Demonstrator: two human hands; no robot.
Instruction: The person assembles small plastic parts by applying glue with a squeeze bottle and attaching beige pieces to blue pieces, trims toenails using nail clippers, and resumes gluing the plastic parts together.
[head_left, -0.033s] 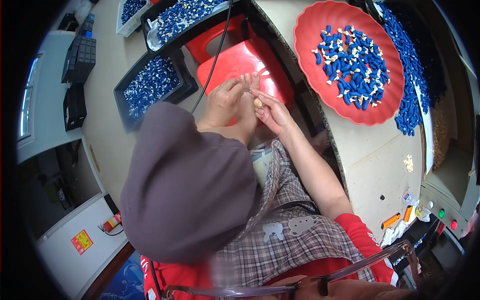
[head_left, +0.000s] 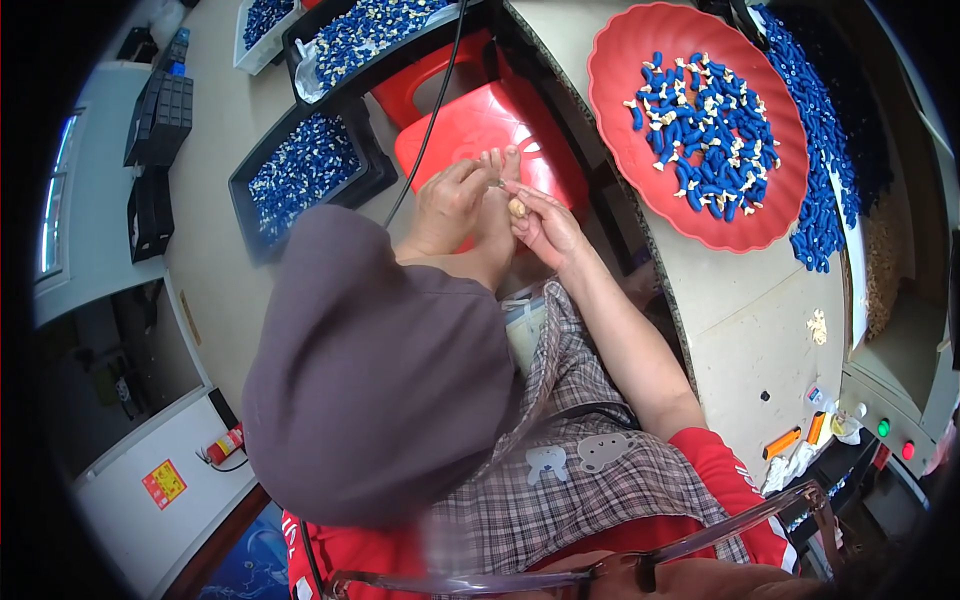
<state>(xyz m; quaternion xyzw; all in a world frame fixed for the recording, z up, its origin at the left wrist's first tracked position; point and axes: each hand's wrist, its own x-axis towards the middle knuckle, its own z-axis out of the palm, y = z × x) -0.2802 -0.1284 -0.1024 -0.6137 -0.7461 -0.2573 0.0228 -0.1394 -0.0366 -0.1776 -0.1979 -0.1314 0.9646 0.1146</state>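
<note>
A red stool point(head_left: 460, 130) stands beneath and just beyond the grip. To its right, a pale tabletop point(head_left: 740, 310) bears a scalloped red dish point(head_left: 625, 160) of blue pieces point(head_left: 712, 140) with cream ends; left of it sits a dark tray point(head_left: 243, 195) of similar pieces. A fire extinguisher point(head_left: 225, 445) is well off, left and nearer the person.

The hands partly cover the bare foot point(head_left: 494, 230), and a dark trouser leg point(head_left: 380, 370) hides the left forearm. The left hand point(head_left: 448, 205) and right hand point(head_left: 548, 228) meet at a tiny glinting thing point(head_left: 498, 183) near the toes; whether either clamps it, I cannot tell. Its long axis is unreadable. The foot's runs outward, toes away from the person.
</note>
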